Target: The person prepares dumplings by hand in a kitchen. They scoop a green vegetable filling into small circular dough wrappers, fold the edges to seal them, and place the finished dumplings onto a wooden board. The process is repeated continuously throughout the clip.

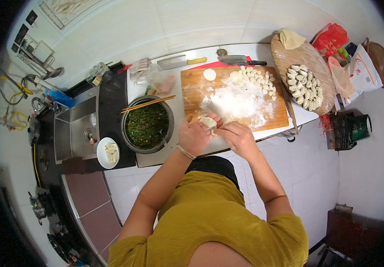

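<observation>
A folded dumpling (pixel 208 123) with a pale dough wrapper rests on the upturned palm and fingers of my left hand (pixel 194 137). My right hand (pixel 237 137) pinches the dumpling's edge with thumb and fingertips. Both hands are at the front edge of a floured wooden cutting board (pixel 191 97). On the board lie a heap of flour (pixel 236 101), one flat round wrapper (pixel 209 74) and several small dough pieces (pixel 258 79). Left of my hands is a metal bowl (pixel 125 137) of chopped green filling (pixel 145 124), with chopsticks (pixel 149 104) across its rim.
At right, a round wooden board (pixel 285 52) carries a tray of finished dumplings (pixel 304 87). Knives lie behind the cutting board, among them a yellow-handled cleaver (pixel 174 62). A rolling pin (pixel 290 108) lies along its right side. Leftward are a white bowl (pixel 102 159) and a sink (pixel 67 133).
</observation>
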`<state>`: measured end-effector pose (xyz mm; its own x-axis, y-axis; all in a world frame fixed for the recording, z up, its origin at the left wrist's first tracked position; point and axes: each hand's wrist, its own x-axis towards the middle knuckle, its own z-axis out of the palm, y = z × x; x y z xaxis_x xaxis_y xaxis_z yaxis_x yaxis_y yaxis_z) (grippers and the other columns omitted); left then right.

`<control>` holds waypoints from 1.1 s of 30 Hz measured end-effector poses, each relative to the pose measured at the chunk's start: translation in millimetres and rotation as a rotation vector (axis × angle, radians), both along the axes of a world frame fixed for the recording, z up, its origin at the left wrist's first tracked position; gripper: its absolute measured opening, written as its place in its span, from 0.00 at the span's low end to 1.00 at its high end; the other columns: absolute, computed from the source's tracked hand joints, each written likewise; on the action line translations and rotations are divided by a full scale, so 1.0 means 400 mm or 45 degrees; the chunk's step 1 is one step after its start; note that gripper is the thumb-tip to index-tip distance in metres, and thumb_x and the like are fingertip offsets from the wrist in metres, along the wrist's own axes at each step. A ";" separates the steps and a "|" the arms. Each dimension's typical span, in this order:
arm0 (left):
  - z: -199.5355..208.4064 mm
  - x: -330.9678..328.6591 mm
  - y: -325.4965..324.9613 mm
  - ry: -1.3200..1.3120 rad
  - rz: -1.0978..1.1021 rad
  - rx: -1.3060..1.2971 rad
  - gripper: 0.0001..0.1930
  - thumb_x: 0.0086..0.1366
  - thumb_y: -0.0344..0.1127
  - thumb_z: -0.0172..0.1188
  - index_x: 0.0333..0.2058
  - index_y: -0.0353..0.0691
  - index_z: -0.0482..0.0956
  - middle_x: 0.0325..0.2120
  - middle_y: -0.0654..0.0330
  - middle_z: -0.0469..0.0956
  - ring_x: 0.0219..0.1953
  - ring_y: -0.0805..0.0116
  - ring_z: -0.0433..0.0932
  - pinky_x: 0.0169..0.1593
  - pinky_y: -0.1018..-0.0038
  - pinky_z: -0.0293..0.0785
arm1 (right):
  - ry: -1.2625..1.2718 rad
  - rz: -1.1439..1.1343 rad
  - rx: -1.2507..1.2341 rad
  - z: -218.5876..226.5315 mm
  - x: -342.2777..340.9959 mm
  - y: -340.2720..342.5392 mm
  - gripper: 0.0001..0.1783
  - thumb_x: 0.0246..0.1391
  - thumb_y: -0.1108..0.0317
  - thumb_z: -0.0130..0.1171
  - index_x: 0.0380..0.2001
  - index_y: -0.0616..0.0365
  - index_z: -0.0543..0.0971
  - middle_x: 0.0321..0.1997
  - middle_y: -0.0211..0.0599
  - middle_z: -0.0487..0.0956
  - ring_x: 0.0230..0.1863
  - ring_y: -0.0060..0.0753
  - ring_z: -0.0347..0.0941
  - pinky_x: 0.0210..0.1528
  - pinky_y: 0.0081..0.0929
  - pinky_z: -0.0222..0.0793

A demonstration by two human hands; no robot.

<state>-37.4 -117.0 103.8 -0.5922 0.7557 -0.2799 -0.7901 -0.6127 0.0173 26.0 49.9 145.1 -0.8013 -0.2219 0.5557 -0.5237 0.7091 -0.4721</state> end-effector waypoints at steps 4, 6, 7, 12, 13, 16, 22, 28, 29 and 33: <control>0.019 0.007 0.009 -0.059 0.034 -0.121 0.33 0.65 0.54 0.31 0.50 0.24 0.63 0.51 0.37 0.66 0.56 0.46 0.63 0.61 0.56 0.55 | -0.001 -0.025 0.004 -0.014 0.010 -0.006 0.11 0.37 0.76 0.59 0.30 0.54 0.80 0.29 0.31 0.73 0.31 0.34 0.74 0.30 0.28 0.71; 0.018 0.009 0.013 -0.066 0.044 -0.114 0.33 0.65 0.54 0.31 0.50 0.25 0.63 0.51 0.37 0.66 0.56 0.46 0.63 0.61 0.56 0.56 | 0.059 -0.030 -0.008 -0.024 0.007 -0.009 0.11 0.36 0.77 0.61 0.29 0.56 0.80 0.27 0.32 0.74 0.28 0.33 0.73 0.28 0.27 0.71; 0.014 0.010 0.014 -0.060 0.047 -0.106 0.33 0.65 0.53 0.31 0.50 0.25 0.63 0.51 0.37 0.66 0.56 0.46 0.63 0.61 0.57 0.56 | 0.087 -0.033 -0.015 -0.028 0.007 -0.010 0.11 0.36 0.77 0.62 0.29 0.57 0.80 0.27 0.32 0.74 0.27 0.33 0.72 0.28 0.26 0.71; -0.018 0.015 0.013 0.042 0.027 0.156 0.30 0.65 0.51 0.32 0.49 0.26 0.65 0.50 0.39 0.68 0.56 0.47 0.64 0.60 0.59 0.57 | 0.111 -0.128 -0.102 -0.058 0.007 -0.024 0.07 0.38 0.78 0.61 0.26 0.59 0.77 0.26 0.36 0.73 0.28 0.37 0.73 0.28 0.29 0.71; -0.025 0.015 0.015 0.080 0.014 0.310 0.30 0.66 0.51 0.32 0.49 0.27 0.66 0.50 0.40 0.68 0.56 0.48 0.64 0.60 0.59 0.57 | 0.124 -0.158 -0.159 -0.065 0.006 -0.031 0.06 0.38 0.78 0.60 0.24 0.60 0.76 0.26 0.38 0.73 0.28 0.38 0.74 0.28 0.30 0.71; -0.014 0.026 0.027 0.106 0.064 0.099 0.29 0.66 0.51 0.33 0.49 0.29 0.67 0.49 0.43 0.69 0.56 0.52 0.65 0.60 0.62 0.58 | -0.173 -0.360 -0.334 -0.072 0.021 -0.053 0.07 0.39 0.78 0.60 0.23 0.61 0.73 0.23 0.41 0.73 0.25 0.41 0.74 0.26 0.31 0.70; -0.027 0.040 0.054 0.357 0.174 -0.237 0.30 0.67 0.52 0.31 0.51 0.30 0.65 0.51 0.46 0.67 0.56 0.56 0.64 0.61 0.64 0.55 | -0.271 -0.630 -0.395 -0.092 0.011 -0.083 0.08 0.44 0.78 0.58 0.30 0.60 0.72 0.22 0.43 0.75 0.22 0.45 0.74 0.24 0.33 0.70; -0.026 0.020 0.022 0.182 0.136 -0.179 0.29 0.67 0.51 0.32 0.50 0.30 0.67 0.50 0.45 0.68 0.54 0.55 0.66 0.59 0.61 0.58 | -0.297 -0.481 -0.368 -0.048 0.033 -0.063 0.14 0.47 0.79 0.55 0.39 0.58 0.75 0.32 0.42 0.79 0.30 0.45 0.77 0.31 0.32 0.74; -0.022 0.019 0.018 0.165 0.112 -0.156 0.29 0.67 0.51 0.32 0.50 0.30 0.67 0.50 0.44 0.68 0.54 0.55 0.66 0.59 0.61 0.58 | -0.277 -0.389 -0.342 -0.043 0.032 -0.050 0.14 0.46 0.80 0.55 0.39 0.59 0.76 0.34 0.42 0.79 0.30 0.43 0.77 0.32 0.30 0.74; 0.000 0.021 0.014 0.131 0.063 -0.148 0.29 0.67 0.51 0.31 0.50 0.29 0.67 0.52 0.42 0.67 0.54 0.53 0.67 0.58 0.61 0.59 | -0.223 -0.114 -0.228 -0.033 0.016 -0.006 0.12 0.44 0.83 0.55 0.35 0.61 0.78 0.37 0.41 0.77 0.34 0.39 0.76 0.34 0.27 0.73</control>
